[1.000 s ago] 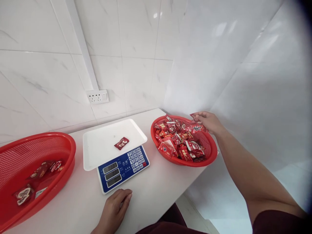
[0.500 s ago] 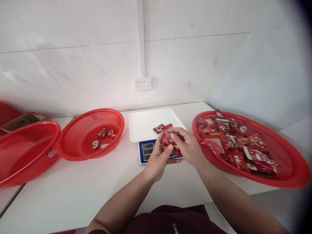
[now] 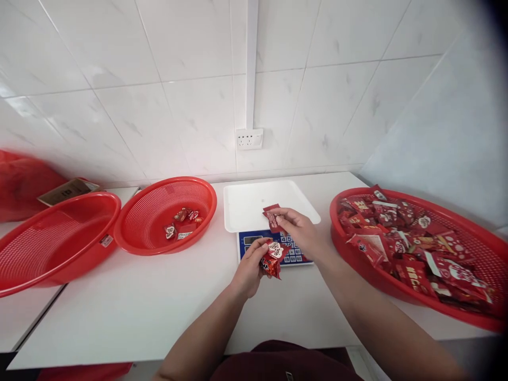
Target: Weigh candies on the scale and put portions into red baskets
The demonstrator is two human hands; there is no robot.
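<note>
In my left hand (image 3: 251, 270) are a few small red snack packets (image 3: 273, 256), held in front of the scale's keypad. One of them carries a white label with dark lettering. My right hand (image 3: 299, 228) pinches another red packet (image 3: 273, 218) over the front part of the weighing pan. The white pan (image 3: 254, 198) sits on a blue digital scale (image 3: 245, 236), whose display and keys are partly covered by my hands. Whether a further packet lies on the pan behind my right fingers I cannot tell.
At right, a large red basket (image 3: 496, 264) is heaped with red packets (image 3: 415, 248). Left of the scale, a red colander basket (image 3: 146, 203) holds several small packets (image 3: 186, 223). Another red basket (image 3: 83, 217) stands farther left, before a red bag (image 3: 24, 185). A socket (image 3: 249, 138) is on the wall.
My hands were together over the packets and are now apart: the right has moved up to the pan with one packet, the left stays lower with the others. The view has shifted slightly left.
</note>
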